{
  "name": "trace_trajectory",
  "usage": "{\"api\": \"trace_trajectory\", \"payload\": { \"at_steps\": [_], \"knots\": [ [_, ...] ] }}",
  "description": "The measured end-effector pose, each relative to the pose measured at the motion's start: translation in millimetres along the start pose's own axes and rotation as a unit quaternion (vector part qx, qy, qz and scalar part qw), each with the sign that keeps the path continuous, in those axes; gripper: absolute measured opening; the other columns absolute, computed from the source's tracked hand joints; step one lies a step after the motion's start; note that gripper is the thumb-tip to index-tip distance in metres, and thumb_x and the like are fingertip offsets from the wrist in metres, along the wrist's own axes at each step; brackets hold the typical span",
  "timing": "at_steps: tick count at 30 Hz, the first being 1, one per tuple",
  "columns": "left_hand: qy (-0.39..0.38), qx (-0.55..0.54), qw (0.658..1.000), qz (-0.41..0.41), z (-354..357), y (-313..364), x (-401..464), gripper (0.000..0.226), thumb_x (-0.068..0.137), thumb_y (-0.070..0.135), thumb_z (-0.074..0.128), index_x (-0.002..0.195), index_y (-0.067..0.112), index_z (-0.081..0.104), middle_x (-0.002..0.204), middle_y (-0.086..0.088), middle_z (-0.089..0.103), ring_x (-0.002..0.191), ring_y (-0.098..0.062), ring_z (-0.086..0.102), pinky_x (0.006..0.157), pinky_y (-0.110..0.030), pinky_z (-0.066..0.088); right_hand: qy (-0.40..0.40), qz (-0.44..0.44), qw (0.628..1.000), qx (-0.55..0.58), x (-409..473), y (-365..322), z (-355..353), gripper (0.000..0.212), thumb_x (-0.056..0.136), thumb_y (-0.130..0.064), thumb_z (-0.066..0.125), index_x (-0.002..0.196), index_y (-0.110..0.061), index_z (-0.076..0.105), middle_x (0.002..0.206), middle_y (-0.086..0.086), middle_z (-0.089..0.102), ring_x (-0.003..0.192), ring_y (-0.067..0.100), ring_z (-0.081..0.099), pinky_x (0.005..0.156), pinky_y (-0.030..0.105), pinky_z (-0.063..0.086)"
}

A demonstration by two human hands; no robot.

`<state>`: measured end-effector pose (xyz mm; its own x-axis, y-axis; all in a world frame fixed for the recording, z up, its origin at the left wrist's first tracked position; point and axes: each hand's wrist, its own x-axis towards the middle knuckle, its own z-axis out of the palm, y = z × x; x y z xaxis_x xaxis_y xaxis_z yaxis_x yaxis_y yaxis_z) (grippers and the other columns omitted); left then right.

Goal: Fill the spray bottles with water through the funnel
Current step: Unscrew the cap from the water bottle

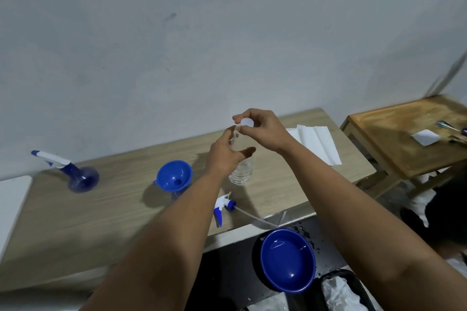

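Two bare forearms come up from the bottom edge of the head view, uncovered along their whole visible length; no sleeve, cuff or edge of cloth shows on either. The wrists carry no watch, band or bracelet. The left hand (225, 156) is ungloved, its back turned to the camera, with knuckles and thumb plain to see and no ring on the fingers that show. The right hand (262, 131) is likewise ungloved and ringless on its visible fingers. The nails are too blurred to describe. Nothing else of the person shows.
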<state>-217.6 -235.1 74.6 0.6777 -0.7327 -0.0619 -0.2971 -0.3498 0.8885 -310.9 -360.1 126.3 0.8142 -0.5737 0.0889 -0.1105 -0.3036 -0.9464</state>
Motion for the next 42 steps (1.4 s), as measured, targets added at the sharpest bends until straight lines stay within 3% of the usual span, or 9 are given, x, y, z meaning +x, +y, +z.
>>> {"api": "trace_trajectory", "payload": {
  "at_steps": [5,9,12,19,25,29,33,39,42],
  "knots": [
    [0.002,-0.023,1.0,-0.012,-5,-1,5,0.071,0.069,0.052,0.085,0.13,0.039,0.052,0.131,0.012,0.06,0.128,-0.012,0.055,0.104,-0.038,0.048,0.047,0.011,0.999,-0.023,2,-2,0,0.041,0.072,-0.033,0.096,0.101,-0.014,0.073,0.099,0.004,0.079,0.092,0.019,0.076,0.091,0.045,0.062],
    [-0.001,-0.016,1.0,-0.013,-5,-2,5,0.081,0.065,0.059,0.084,0.136,0.039,0.049,0.135,0.011,0.059,0.128,-0.012,0.055,0.104,-0.041,0.049,-0.022,0.003,1.0,0.012,4,-3,-11,0.027,0.084,-0.013,0.088,0.107,-0.004,0.076,0.106,0.012,0.08,0.104,0.027,0.077,0.102,0.049,0.058],
    [-0.003,-0.018,1.0,-0.008,-3,0,6,0.076,0.068,0.053,0.086,0.134,0.038,0.051,0.134,0.01,0.06,0.127,-0.012,0.055,0.105,-0.04,0.048,-0.032,0.017,0.999,-0.014,5,-7,-13,0.034,0.083,-0.024,0.089,0.111,-0.013,0.074,0.107,0.01,0.08,0.105,0.028,0.076,0.101,0.045,0.059],
    [-0.009,-0.018,1.0,0.003,-4,-1,4,0.07,0.069,0.052,0.085,0.13,0.04,0.053,0.131,0.012,0.061,0.123,-0.011,0.055,0.101,-0.035,0.048,-0.113,0.034,0.992,-0.05,13,-21,-24,0.033,0.087,-0.012,0.085,0.118,-0.009,0.074,0.112,0.007,0.079,0.099,0.012,0.076,0.099,0.031,0.058],
    [-0.01,-0.026,1.0,-0.001,-5,0,5,0.068,0.07,0.048,0.087,0.129,0.038,0.054,0.127,0.014,0.062,0.123,-0.011,0.056,0.097,-0.032,0.047,-0.073,-0.011,0.979,-0.189,17,-29,-21,0.03,0.082,-0.028,0.09,0.104,-0.013,0.077,0.106,0.0,0.075,0.102,0.02,0.073,0.096,0.041,0.059],
    [-0.008,-0.028,1.0,-0.008,-5,0,6,0.077,0.07,0.049,0.086,0.137,0.034,0.051,0.129,0.012,0.062,0.122,-0.012,0.056,0.098,-0.033,0.048,-0.086,-0.02,0.978,-0.191,19,-40,-27,0.029,0.087,-0.024,0.085,0.113,-0.012,0.079,0.102,-0.013,0.069,0.095,0.014,0.071,0.09,0.031,0.058],
    [-0.009,-0.033,0.999,-0.005,-5,-2,8,0.079,0.067,0.049,0.086,0.137,0.035,0.051,0.129,0.012,0.063,0.12,-0.012,0.059,0.1,-0.035,0.05,-0.026,-0.016,0.996,-0.082,23,-33,-41,0.026,0.094,-0.022,0.077,0.12,-0.021,0.078,0.097,-0.011,0.064,0.073,0.004,0.06,0.074,0.015,0.051],
    [-0.007,-0.036,0.999,-0.006,-4,-5,10,0.083,0.065,0.047,0.088,0.137,0.034,0.052,0.131,0.011,0.063,0.12,-0.009,0.059,0.106,-0.039,0.049,0.118,0.11,0.987,-0.009,-8,58,-44,0.007,0.091,-0.024,0.081,0.094,-0.025,0.075,0.077,-0.009,0.064,0.069,0.014,0.057,0.073,0.034,0.047],
    [-0.006,-0.036,0.999,-0.004,-3,-7,11,0.083,0.065,0.046,0.089,0.138,0.034,0.051,0.133,0.011,0.063,0.125,-0.009,0.057,0.109,-0.037,0.046,0.125,0.209,0.966,-0.083,-36,122,-23,0.026,0.077,-0.032,0.091,0.08,-0.022,0.067,0.075,-0.005,0.069,0.068,0.016,0.063,0.073,0.037,0.053]
  ]
}}
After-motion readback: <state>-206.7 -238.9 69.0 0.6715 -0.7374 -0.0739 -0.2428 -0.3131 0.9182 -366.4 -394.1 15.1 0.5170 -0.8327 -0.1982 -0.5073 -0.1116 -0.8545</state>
